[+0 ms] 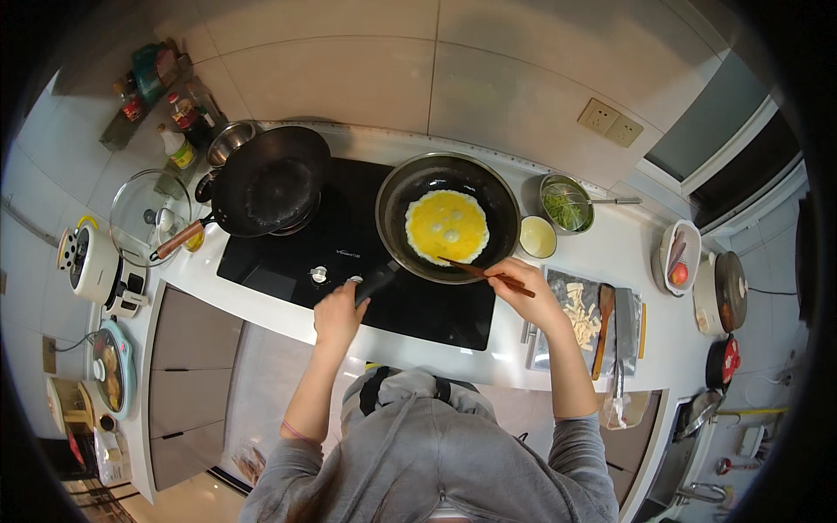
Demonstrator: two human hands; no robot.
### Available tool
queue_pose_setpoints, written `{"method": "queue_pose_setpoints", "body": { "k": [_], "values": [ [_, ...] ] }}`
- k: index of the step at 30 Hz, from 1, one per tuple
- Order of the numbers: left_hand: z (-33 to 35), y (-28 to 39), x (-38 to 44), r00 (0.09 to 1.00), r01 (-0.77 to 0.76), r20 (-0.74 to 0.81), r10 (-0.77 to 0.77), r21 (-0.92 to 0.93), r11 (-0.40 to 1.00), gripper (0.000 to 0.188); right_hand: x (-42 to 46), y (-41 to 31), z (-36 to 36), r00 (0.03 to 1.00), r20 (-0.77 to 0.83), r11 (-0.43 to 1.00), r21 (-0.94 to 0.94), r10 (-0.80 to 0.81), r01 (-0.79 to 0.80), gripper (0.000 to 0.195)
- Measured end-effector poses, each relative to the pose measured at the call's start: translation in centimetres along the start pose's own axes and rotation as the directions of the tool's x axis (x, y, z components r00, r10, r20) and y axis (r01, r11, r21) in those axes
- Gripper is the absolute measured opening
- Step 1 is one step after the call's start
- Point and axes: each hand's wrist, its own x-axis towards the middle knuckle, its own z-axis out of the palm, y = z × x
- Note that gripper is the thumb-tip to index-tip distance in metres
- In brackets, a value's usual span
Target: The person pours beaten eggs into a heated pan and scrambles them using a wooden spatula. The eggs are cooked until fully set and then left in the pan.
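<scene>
My left hand [339, 314] is closed around the end of the black handle [378, 282] of a deep frying pan [451, 273], close to a stove knob [354, 280]. Inside the pan lies a round, flat yellow egg sheet [447, 225] with a frilled pale edge and several bubbles. Between the fingers of my right hand [523, 287] is a pair of brown wooden chopsticks [471, 268]. Their tips reach the egg's near edge; whether they touch it, I cannot tell. The pan sits on the right side of a black glass cooktop [418, 314].
A dark wok [271, 183] with a wooden handle occupies the left burner. Right of the pan are a cup [538, 236], a bowl of shredded greens [566, 208], and a board [556, 294] with pale strips, a wooden spatula [603, 327] and a cleaver [626, 333]. A glass lid [150, 216] leans at left.
</scene>
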Motion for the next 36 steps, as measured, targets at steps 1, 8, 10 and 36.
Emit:
{"method": "queue_pose_setpoints", "body": {
  "k": [1, 8, 10, 36],
  "values": [
    [-0.6, -0.7, 1.0, 1.0, -0.02, 0.006, 0.02, -0.007, 1.0, 0.029, 0.1, -0.5, 0.6, 0.999, 0.048, 1.0, -0.01, -0.001, 0.001, 0.014],
    [-2.3, -4.5, 4.1, 0.988, -0.14, 0.057, 0.145, -0.083, 0.987, 0.029, 3.7, 0.6, 6.7, 0.974, 0.059, 0.946, -0.231, -0.219, 0.227, 0.015],
    [-2.3, -4.8, 4.4, 0.982, -0.184, 0.022, 0.186, -0.085, 0.979, 0.029, 5.3, 1.9, 7.3, 0.98, 0.0, 0.953, -0.233, -0.2, 0.195, 0.014],
    [0.3, -1.9, 1.2, 0.956, 0.026, -0.291, 0.044, 0.234, 0.972, 0.052, 0.5, -0.9, -1.9, 0.991, -0.071, 0.989, -0.091, 0.112, -0.118, 0.011]
  ]
}}
